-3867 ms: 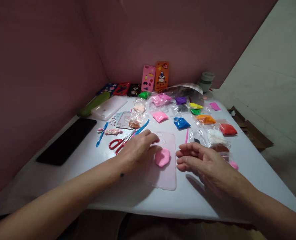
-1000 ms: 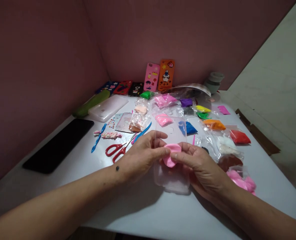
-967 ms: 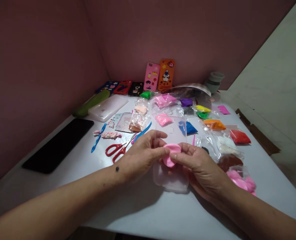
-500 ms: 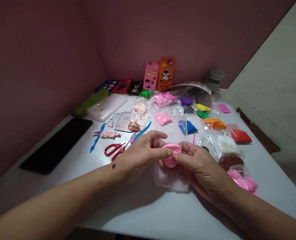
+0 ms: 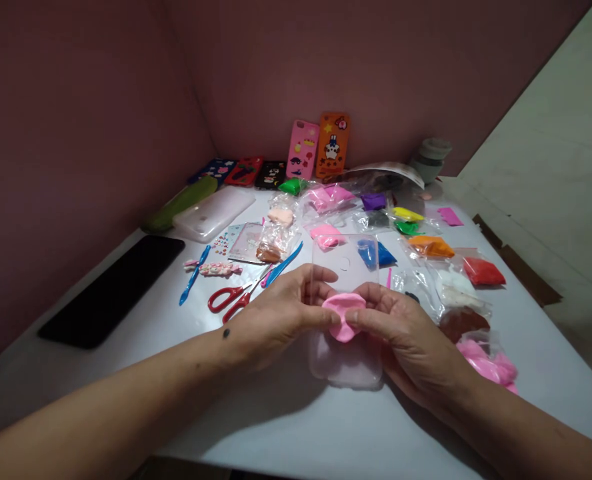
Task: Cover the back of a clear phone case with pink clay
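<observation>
A flattened piece of pink clay sits between my hands, pinched at its near side by both thumbs. My left hand grips it from the left, and my right hand from the right, with the fingers of each curled behind. Directly below the clay is a clear phone case, its camera hole end pointing away from me. My hands cover the case's middle, so whether the clay touches it I cannot tell.
Red-handled scissors, a blue modelling tool and a black phone lie to the left. Bags of coloured clay spread across the back and right. Decorated phone cases lean against the wall. Another clear case lies at back left.
The pink clay has been turned and bent between my thumbs, which now press into its near part. Both hands have otherwise stayed almost in place.
</observation>
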Available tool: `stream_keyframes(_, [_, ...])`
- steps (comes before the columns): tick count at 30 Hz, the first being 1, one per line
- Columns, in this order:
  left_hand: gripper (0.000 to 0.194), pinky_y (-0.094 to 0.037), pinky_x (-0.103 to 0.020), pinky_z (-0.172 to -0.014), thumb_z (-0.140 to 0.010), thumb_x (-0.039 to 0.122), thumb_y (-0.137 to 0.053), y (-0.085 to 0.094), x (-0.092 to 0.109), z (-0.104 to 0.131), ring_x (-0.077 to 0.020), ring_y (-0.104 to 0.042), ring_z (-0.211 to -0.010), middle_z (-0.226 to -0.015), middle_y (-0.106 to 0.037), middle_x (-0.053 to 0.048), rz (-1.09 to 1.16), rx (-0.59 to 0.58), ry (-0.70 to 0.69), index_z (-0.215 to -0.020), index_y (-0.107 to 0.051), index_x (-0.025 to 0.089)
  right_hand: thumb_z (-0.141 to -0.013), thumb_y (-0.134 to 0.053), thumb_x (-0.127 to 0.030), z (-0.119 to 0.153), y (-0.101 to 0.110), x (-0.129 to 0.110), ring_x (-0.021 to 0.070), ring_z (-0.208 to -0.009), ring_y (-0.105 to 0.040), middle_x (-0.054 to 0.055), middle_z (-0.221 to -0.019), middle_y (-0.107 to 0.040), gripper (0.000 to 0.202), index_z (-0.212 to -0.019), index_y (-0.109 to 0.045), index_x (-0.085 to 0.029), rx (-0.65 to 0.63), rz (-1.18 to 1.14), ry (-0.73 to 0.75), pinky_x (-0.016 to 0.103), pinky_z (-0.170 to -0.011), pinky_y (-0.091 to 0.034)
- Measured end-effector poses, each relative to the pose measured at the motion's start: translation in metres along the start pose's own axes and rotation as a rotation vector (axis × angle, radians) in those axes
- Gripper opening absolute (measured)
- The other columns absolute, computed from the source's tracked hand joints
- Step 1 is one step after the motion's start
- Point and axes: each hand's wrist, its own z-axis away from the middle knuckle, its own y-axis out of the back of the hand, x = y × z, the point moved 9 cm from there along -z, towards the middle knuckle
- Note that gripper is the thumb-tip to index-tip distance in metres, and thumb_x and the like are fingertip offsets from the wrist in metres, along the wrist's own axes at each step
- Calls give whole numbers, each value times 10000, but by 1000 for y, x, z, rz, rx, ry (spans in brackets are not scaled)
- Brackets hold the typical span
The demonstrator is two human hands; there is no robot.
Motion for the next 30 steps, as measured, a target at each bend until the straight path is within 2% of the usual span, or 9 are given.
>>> stream_keyframes(4, [374, -385, -251, -641, -717, 167, -710, -1, 0, 0, -87, -548, -606, -729, -593, 35, 14, -22, 21, -1045, -530, 155, -654, -763, -157, 0, -2, -3, 141, -602, -566, -1, -656, -624, 185, -749, -605, -166, -12, -54, 1, 290, -645, -454])
stream_keyframes(8, [369, -366, -237, -646, -693, 96, -690, 2, -1, -1, -87, -538, -672, -777, -587, 27, 7, 29, 12, -1026, -541, 152, -599, -777, -128, 0, 3, -3, 129, -621, -569, -6, -676, -622, 228, -759, -618, -157, 32, -52, 8, 242, -607, -430])
stream_keyframes(12, [367, -365, -236, -645, -690, 72, -672, 3, -2, 0, -87, -528, -675, -764, -573, 34, 33, 38, -5, -1019, -535, 163, -594, -785, -149, 0, 5, -1, 133, -621, -565, 8, -685, -629, 229, -752, -619, -154, 37, -22, -6, 243, -594, -415])
stream_keyframes(16, [410, -391, -244, -683, -663, 56, -688, 3, -1, 0, -105, -556, -735, -813, -590, 18, 9, -2, 15, -1032, -547, 167, -606, -776, -137, -1, 7, -1, 138, -625, -566, 11, -697, -632, 222, -763, -621, -157, 31, -19, -3, 260, -612, -420])
stream_keyframes(19, [428, -411, -263, -701, -681, 113, -703, 2, 0, 0, -121, -578, -733, -827, -607, 12, -12, -26, 26, -1073, -542, 176, -631, -756, -123, -1, 6, 0, 136, -627, -558, 3, -705, -622, 209, -786, -621, -162, 8, -29, 3, 287, -650, -432])
stream_keyframes(24, [379, -381, -240, -635, -670, 109, -688, 10, 8, -1, -95, -543, -637, -742, -590, 36, -88, 106, -50, -1018, -545, 159, -636, -760, -130, -1, 7, 1, 134, -639, -561, -4, -695, -605, 202, -769, -610, -157, 19, -14, -6, 253, -617, -406])
stream_keyframes(30, [332, -383, -239, -633, -710, 83, -642, 10, 11, 1, -86, -546, -627, -731, -595, 38, -79, 91, -66, -1011, -522, 156, -637, -768, -136, -2, 6, 0, 144, -661, -566, -5, -703, -594, 218, -785, -610, -158, 11, -33, -1, 260, -630, -406])
